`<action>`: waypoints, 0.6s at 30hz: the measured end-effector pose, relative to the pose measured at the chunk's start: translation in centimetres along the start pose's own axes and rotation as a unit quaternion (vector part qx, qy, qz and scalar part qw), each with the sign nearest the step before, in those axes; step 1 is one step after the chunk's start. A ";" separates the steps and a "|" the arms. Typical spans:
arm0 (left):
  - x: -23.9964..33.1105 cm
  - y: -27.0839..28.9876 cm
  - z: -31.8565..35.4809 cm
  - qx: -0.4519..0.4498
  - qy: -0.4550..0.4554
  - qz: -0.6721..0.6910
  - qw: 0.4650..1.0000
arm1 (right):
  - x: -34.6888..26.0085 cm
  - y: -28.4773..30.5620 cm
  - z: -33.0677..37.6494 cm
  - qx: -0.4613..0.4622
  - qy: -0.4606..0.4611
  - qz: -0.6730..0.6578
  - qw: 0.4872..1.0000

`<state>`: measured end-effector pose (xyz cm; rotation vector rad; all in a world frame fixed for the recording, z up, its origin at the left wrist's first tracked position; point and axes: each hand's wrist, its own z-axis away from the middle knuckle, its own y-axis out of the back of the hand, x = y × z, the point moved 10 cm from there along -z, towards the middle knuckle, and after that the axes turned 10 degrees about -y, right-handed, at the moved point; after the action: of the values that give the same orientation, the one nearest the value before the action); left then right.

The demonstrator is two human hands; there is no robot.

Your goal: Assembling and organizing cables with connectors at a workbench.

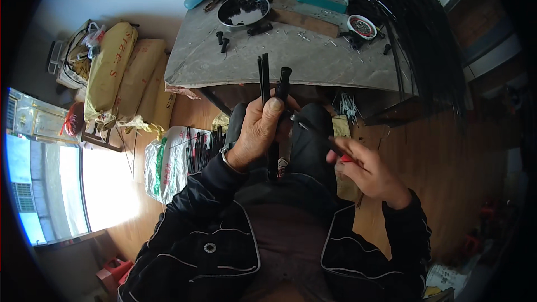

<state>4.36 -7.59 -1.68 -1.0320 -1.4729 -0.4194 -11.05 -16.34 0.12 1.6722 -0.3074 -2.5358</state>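
Over my lap, my left hand (251, 134) is closed around several thin black rods (264, 75) and a thicker black piece with a rounded, knob-like end (285, 78). Its thumb presses on the thicker piece. To the right, my right hand (372, 172) has its fingers closed on a dark hand tool (337, 146) with a red part showing at the grip. The tool's metal tip (302, 122) points toward the thicker piece, close beside my left hand. Blur and the fingers hide the tool's exact kind, and whether the tip touches the piece is unclear.
A grey table (193, 64) stands ahead, bearing a metal bowl (267, 17) of small black parts, a teal tray (321, 1), a round dish (362, 27) and a mass of long black rods (430, 50). Yellow sacks (112, 67) and a white bag (156, 170) lie left.
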 end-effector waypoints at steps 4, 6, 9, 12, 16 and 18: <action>0.7 -0.2 0.1 -0.007 -0.045 0.005 0.999 | 2.7 -4.6 0.8 -0.162 -0.131 -0.314 0.926; 0.9 -1.1 0.0 -0.013 -0.026 0.024 0.999 | 2.7 -7.3 1.7 -0.316 -0.110 -0.486 0.807; 1.1 -1.6 0.3 -0.017 0.004 0.047 0.999 | 3.1 -5.0 1.3 -0.216 -0.198 -0.227 0.929; 1.3 -0.9 0.5 0.008 0.001 -0.005 1.000 | 1.6 -2.2 -0.6 -0.048 -0.062 -0.054 0.995; 1.0 -0.5 0.0 0.014 -0.002 -0.011 1.000 | 0.6 -0.7 -0.2 0.011 0.013 -0.094 0.995; 1.5 -0.6 0.6 0.000 -0.005 0.007 1.000 | 3.4 -4.4 0.1 -0.140 -0.115 -0.284 0.941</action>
<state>3.70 -6.99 -0.21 -1.0447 -1.4731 -0.4053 -12.31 -12.66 -3.84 1.5164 0.5902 -2.9859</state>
